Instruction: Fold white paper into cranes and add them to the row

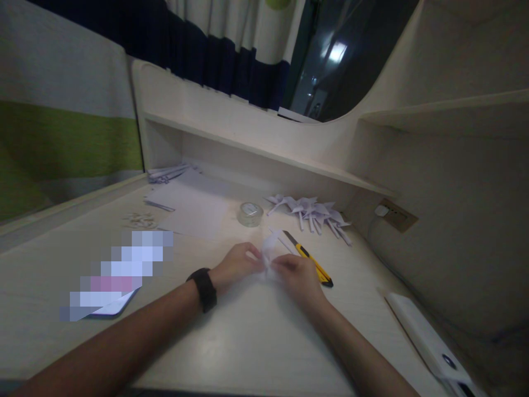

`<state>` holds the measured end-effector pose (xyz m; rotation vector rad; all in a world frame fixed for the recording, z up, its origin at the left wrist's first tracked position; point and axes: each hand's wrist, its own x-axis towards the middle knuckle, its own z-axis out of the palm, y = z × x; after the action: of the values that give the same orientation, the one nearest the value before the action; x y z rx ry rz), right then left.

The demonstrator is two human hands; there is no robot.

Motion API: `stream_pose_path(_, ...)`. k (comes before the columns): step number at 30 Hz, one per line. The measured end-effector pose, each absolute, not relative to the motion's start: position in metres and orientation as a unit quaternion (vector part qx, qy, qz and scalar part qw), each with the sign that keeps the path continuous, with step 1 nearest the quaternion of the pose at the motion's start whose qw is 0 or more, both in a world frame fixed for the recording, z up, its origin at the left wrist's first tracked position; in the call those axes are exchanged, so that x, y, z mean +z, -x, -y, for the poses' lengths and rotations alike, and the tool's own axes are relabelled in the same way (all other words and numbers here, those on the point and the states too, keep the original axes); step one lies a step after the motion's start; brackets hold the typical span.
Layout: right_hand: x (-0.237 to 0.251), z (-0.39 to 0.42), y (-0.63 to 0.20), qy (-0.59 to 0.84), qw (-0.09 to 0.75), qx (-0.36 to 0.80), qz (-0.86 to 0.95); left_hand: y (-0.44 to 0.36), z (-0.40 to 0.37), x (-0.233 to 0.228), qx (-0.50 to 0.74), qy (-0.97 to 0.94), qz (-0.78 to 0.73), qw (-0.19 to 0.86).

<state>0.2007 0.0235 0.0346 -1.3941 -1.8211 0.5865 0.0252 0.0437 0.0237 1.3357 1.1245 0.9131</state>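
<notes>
Between both hands, above the desk, is a small white paper pinwheel (270, 242), slightly blurred. My left hand (238, 264), with a dark watch on its wrist, pinches its left side between thumb and fingers. My right hand (301, 275) has its thumb and fingertips closed on the right side, close to the left fingertips. Where the fingers meet, the paper's centre is partly hidden. Just beyond my right hand lies a yellow and black utility knife (312, 259), its blade end pointing away to the left. A thin white paper stick (288, 242) lies alongside the blade.
Behind the hands sits a roll of clear tape (250, 214). Several paper pinwheels (312, 212) lie at the back right. White sheets (194, 204), rolled paper sticks (167, 174) and small pale pieces (140, 220) occupy the left. A phone (118, 303) and a white device (425, 333) flank my arms.
</notes>
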Motion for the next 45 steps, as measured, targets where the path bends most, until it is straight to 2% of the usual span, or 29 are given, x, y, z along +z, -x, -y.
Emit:
stream_pose_path(9, 0.024, -0.016, -0.202, 0.516, 0.356, 0.083, 0.775, -0.027, -0.04, 0.027, 0.388, -0.552, -0.506, 0.537)
stream_pose_path(26, 0.012, -0.014, -0.201, 0.504, 0.325, 0.01, 0.8, -0.027, -0.039, 0.024, 0.384, -0.528, -0.526, 0.546)
stream_pose_path(39, 0.01, -0.013, -0.201, 0.513, 0.347, -0.003, 0.785, -0.025, -0.035, 0.033, 0.388, -0.527, -0.529, 0.54)
stream_pose_path(45, 0.004, -0.012, -0.202, 0.473, 0.311, -0.098, 0.818, -0.027, -0.039, 0.028, 0.391, -0.561, -0.557, 0.472)
